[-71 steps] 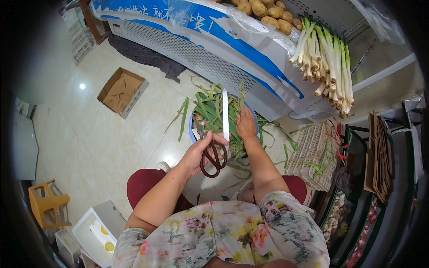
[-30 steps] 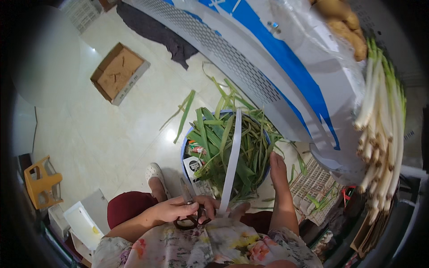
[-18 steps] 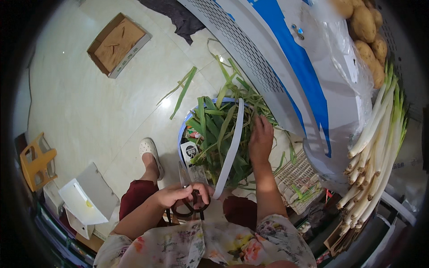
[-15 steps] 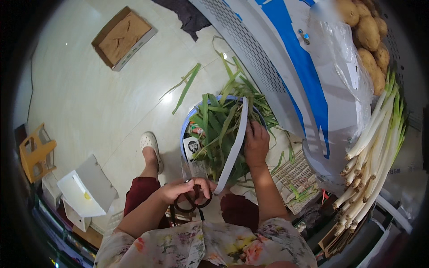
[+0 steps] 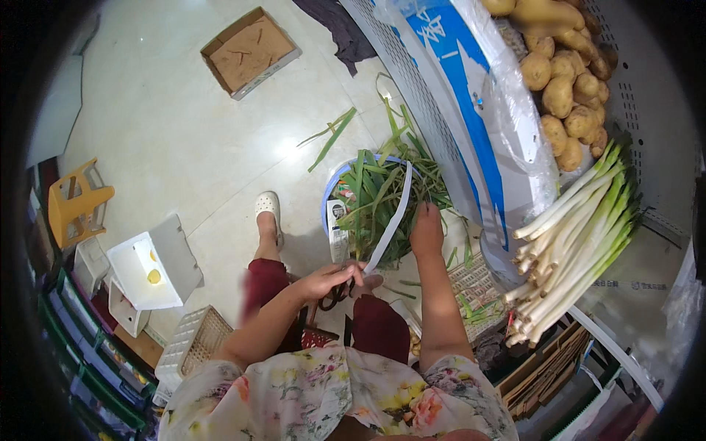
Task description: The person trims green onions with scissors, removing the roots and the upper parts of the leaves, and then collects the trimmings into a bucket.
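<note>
My left hand [image 5: 334,281] is closed around dark-handled scissors [image 5: 332,297], close in front of my knees. A pale, flat, curved band [image 5: 391,220] spans the round tub [image 5: 326,198], and its near end reaches my left fingers. Long green leaves [image 5: 371,195] fill the blue-rimmed tub, with a white printed packet [image 5: 337,220] at its left side. My right hand [image 5: 426,234] is closed at the tub's right side, against the leaves. Its fingertips are turned away, so what they grip is hidden.
Potatoes [image 5: 566,88] and a bunch of white-stemmed spring onions [image 5: 573,235] lie on the perforated rack [image 5: 412,103] at right. Loose leaves [image 5: 334,137] lie on the floor near a cardboard tray [image 5: 250,55]. A yellow stool [image 5: 77,202], white box [image 5: 156,264] and white basket [image 5: 193,345] stand left.
The view has shifted, showing more potatoes. My left hand has turned, and the scissor blades no longer show. My right hand has drawn into a tighter fist beside the leaves.
</note>
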Motion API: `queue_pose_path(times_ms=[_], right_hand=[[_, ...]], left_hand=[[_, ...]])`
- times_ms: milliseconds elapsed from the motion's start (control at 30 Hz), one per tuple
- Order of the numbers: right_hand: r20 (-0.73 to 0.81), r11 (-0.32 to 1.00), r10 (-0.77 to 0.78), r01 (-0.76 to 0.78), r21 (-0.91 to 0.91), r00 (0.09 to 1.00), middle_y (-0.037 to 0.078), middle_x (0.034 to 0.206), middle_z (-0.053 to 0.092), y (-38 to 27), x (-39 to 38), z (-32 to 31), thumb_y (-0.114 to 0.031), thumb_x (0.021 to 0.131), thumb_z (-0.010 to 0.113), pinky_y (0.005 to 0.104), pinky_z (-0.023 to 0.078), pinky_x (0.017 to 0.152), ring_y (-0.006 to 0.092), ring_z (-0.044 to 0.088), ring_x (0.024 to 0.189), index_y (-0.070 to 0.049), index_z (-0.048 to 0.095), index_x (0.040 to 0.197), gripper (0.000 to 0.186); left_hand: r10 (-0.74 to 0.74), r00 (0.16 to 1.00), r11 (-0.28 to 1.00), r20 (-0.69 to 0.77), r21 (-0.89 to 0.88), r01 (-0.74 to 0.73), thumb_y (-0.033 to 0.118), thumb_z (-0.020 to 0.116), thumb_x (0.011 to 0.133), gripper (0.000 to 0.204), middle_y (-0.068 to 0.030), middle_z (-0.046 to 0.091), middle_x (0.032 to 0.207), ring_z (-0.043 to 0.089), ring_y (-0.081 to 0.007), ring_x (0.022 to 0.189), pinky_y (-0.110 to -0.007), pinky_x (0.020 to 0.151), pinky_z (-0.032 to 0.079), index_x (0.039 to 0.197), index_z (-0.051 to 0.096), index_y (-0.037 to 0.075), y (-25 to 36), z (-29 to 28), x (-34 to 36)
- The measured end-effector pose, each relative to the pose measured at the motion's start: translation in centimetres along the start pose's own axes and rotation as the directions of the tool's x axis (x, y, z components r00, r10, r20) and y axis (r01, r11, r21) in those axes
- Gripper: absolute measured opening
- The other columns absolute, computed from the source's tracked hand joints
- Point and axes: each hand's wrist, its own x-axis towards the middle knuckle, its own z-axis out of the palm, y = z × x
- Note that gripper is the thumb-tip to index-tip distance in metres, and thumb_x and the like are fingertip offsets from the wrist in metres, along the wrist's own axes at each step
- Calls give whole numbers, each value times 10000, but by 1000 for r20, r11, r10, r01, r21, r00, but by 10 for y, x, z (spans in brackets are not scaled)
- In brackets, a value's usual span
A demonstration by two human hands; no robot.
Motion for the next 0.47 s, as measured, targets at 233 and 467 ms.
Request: queue_pose_path(times_ms=[233,467], right_hand=[[814,-502,-11,-708,497,580,107,879,639,-79,-46,-53,-384,1041,444,401,532,748,255,622,783,-43,617,1146,396],[679,-121,542,-754,646,495,79,863,550,-82,-42,-28,-205,1019,525,334,484,585,175,534,674,-109,450,1202,219]], left_hand=[[-308,936,909,-169,240,342,527,409,1021,526,-44,593,963,520,-135,814,-318,711,469,1142,632,67,62,37,-8],[-134,933,961,-333,187,205,394,473,1009,502,-94,626,1151,565,-182,1000,-311,875,476,1321,559,10,192,-20,-194]])
